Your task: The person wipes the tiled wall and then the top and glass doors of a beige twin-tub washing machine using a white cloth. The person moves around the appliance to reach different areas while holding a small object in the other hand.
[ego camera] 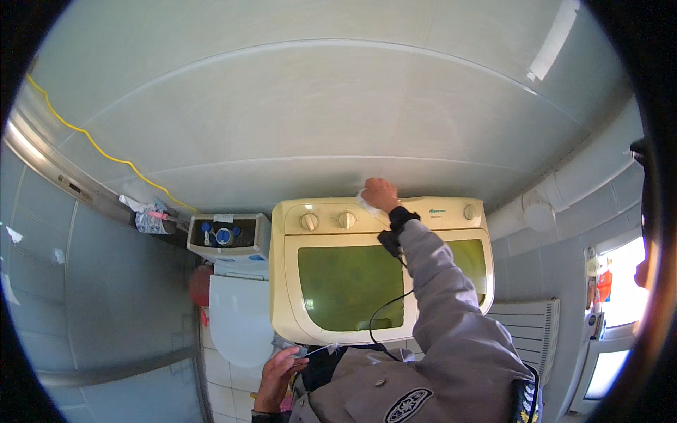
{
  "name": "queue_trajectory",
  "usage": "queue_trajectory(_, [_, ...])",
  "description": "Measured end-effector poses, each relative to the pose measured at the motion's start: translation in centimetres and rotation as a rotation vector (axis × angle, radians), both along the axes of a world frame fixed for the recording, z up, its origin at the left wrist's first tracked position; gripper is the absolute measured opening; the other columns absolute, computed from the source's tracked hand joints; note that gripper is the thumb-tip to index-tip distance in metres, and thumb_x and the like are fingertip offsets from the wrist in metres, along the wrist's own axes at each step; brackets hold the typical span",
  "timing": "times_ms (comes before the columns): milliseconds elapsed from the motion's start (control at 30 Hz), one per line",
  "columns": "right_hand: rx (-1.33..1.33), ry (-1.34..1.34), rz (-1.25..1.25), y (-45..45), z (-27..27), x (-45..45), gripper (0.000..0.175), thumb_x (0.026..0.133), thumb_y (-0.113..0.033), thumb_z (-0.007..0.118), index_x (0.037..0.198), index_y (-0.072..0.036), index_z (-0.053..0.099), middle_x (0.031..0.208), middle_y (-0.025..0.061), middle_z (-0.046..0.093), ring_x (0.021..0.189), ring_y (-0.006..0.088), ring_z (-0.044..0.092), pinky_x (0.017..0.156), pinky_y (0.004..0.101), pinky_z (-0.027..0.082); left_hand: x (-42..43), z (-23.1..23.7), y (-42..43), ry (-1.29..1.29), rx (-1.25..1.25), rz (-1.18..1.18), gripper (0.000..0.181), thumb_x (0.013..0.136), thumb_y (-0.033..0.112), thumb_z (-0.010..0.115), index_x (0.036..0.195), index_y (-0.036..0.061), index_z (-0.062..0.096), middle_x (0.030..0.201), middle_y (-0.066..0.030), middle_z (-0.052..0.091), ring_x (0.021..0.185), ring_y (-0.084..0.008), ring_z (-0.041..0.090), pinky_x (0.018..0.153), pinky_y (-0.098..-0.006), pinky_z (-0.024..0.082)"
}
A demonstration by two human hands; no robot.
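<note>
My right hand (380, 194) is closed around a white tissue or cloth (365, 200) and presses it at the back edge of a cream twin-tub washing machine (279, 296). Under that arm lies the machine's control panel (391, 222), with round knobs (346, 220) to its left. Two green see-through lids (349, 285) cover the tubs, the right one partly hidden by my sleeve. Low in the view, my left hand (277, 378) is at the machine's front left corner, fingers bent, beside a grey crumpled item (285, 346). Whether it grips that item is unclear.
Left of the machine stands a toilet with its white lid (240, 317) down. Its open cistern (227, 246) shows blue-topped fittings. A yellow cord (111, 157) runs along the tiled wall (317, 116). White pipes (560, 185) and a radiator (529, 328) are at the right.
</note>
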State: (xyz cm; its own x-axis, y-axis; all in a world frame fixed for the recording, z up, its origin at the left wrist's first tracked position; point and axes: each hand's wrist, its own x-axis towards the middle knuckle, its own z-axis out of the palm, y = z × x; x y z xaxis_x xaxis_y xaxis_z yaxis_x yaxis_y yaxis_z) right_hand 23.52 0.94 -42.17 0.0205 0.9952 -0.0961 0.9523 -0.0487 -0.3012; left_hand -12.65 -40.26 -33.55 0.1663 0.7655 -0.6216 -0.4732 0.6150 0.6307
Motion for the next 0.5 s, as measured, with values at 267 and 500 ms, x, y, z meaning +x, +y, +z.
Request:
queue_trajectory(267, [0.098, 0.399, 0.395, 0.0, -0.6, -19.3, 0.028, 0.090, -0.030, 0.061, 0.108, -0.009, 0.069, 0.100, 0.0184, 0.071, 0.094, 0.0377, 0.068, 0.080, 0.0486, 0.055, -0.4, 1.2, 0.3, 0.055, -0.057, -0.053, 0.042, 0.098, 0.019, 0.061, 0.131, -0.0053, 0.054, 0.117, -0.0151, 0.066, 0.111, -0.0281, 0.066, 0.099, -0.0393, 0.051])
queue_trajectory(500, [-0.101, 0.856, 0.726, -13.8, 3.7, -17.7, 0.034, 0.098, -0.029, 0.060, 0.119, -0.003, 0.063, 0.098, 0.0207, 0.069, 0.089, 0.0367, 0.068, 0.078, 0.0437, 0.054, 0.2, 0.1, 3.0, 0.024, 0.051, -0.027, 0.041, 0.100, 0.021, 0.060, 0.131, -0.0053, 0.055, 0.119, -0.0138, 0.065, 0.108, -0.0306, 0.068, 0.096, -0.0413, 0.054])
